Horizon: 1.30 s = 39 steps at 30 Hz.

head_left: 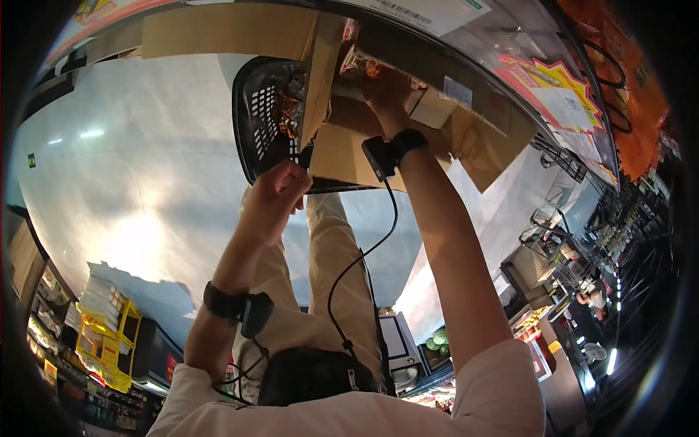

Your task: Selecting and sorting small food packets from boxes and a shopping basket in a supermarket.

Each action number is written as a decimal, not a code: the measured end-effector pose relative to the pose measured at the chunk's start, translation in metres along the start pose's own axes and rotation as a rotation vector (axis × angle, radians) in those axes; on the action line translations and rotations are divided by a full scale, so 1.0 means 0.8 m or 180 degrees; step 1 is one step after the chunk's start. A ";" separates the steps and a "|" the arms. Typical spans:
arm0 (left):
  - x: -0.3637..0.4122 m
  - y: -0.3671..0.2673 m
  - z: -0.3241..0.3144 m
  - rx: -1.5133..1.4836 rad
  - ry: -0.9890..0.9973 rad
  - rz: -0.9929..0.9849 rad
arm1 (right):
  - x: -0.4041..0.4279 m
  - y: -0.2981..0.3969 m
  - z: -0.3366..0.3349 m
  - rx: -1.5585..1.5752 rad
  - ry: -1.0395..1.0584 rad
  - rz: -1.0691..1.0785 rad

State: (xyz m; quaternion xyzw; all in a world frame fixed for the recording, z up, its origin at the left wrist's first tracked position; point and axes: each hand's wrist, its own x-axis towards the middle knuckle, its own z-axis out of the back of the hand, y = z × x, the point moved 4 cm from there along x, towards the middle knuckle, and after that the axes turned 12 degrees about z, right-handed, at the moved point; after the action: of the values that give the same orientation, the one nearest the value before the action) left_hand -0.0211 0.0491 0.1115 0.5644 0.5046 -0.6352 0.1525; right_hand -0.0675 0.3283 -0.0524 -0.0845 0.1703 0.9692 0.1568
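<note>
My right hand [386, 90] reaches into an open cardboard box [349, 150], beside shiny packaged goods [357, 63]; its fingers are partly hidden in shadow, so whether it grips a package cannot be told. My left hand [281, 191] is held, fingers curled, at the near rim of a black plastic shopping basket [240, 125]. No object shows in it. Several shiny wrapped packages [291, 106] lie in the basket, left of an upright cardboard flap [319, 76]. The box covers the basket's right side.
A shelf edge with price labels [458, 92] curves above the box. At the lower left stands a yellow rack [109, 349] with stacked goods. Shopping carts [546, 240] and a distant person [595, 297] are at the right. My legs [333, 240] are just below the basket.
</note>
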 end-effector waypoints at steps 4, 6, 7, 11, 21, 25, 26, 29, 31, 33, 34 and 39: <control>-0.009 -0.003 0.001 0.1004 -0.0639 -0.0830 | 0.011 -0.022 -0.013 -0.0294 0.0492 -0.0045; -0.008 -0.005 0.014 0.1769 -0.0982 -0.0999 | 0.024 -0.023 -0.031 0.0043 0.1278 0.0012; 0.005 -0.018 -0.004 0.1600 -0.0652 -0.1075 | 0.039 -0.086 -0.037 0.0464 0.1346 -0.0016; 0.027 -0.037 -0.016 0.1303 -0.0099 -0.1071 | 0.063 -0.126 -0.028 0.1323 0.2283 0.0129; 0.008 -0.033 -0.017 0.1880 -0.0898 -0.0893 | -0.066 -0.050 0.060 0.2346 0.0903 0.0383; -0.021 -0.035 0.002 0.1450 -0.0719 -0.0752 | -0.157 0.064 0.127 0.3123 0.0209 0.0036; -0.023 -0.035 0.000 0.1230 -0.0562 -0.0792 | -0.181 0.076 0.132 0.3427 0.0080 0.0009; -0.028 -0.037 -0.003 0.0729 -0.0100 -0.0794 | -0.239 0.118 0.151 0.3829 0.0221 -0.0341; -0.036 -0.031 0.005 0.0567 0.0189 -0.0511 | -0.251 0.143 0.158 0.3679 0.0517 -0.0133; -0.037 -0.014 0.017 0.0329 0.0166 -0.0594 | -0.252 0.155 0.157 0.3561 0.0755 0.0067; -0.038 -0.006 0.022 0.0242 0.0117 -0.0633 | -0.248 0.158 0.155 0.3523 0.0850 0.0162; -0.043 0.001 0.039 -0.0199 -0.0256 -0.0828 | -0.237 0.181 0.166 0.3606 0.0543 0.0303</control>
State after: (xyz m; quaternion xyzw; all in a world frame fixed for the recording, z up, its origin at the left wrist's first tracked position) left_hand -0.0271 0.0105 0.1369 0.4632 0.5866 -0.6557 0.1065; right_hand 0.0475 0.1941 0.1558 -0.0574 0.6786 0.7224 0.1194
